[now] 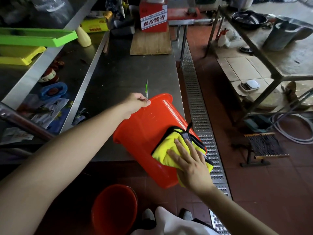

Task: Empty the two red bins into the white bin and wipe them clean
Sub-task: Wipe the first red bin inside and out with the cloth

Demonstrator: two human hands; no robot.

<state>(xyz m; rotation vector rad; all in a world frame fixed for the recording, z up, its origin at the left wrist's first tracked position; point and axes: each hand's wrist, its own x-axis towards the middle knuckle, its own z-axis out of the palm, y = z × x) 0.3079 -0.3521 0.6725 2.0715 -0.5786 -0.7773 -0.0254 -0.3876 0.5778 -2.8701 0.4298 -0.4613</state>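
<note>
Cloth point(171, 148) under flat right hand point(189, 165) hides red bin point(144, 131) wall; left hand point(137, 103) grips rim

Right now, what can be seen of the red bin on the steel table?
The red bin is glossy orange-red plastic, tapered, with a rolled rim. It lies tilted on its side at the table corner, one end jutting past the edge over the floor. Which end is the mouth, I cannot tell. The left hand grips its far end; the right hand presses a yellow cloth with dark edging flat on its side. A second red bin stands below.
</note>
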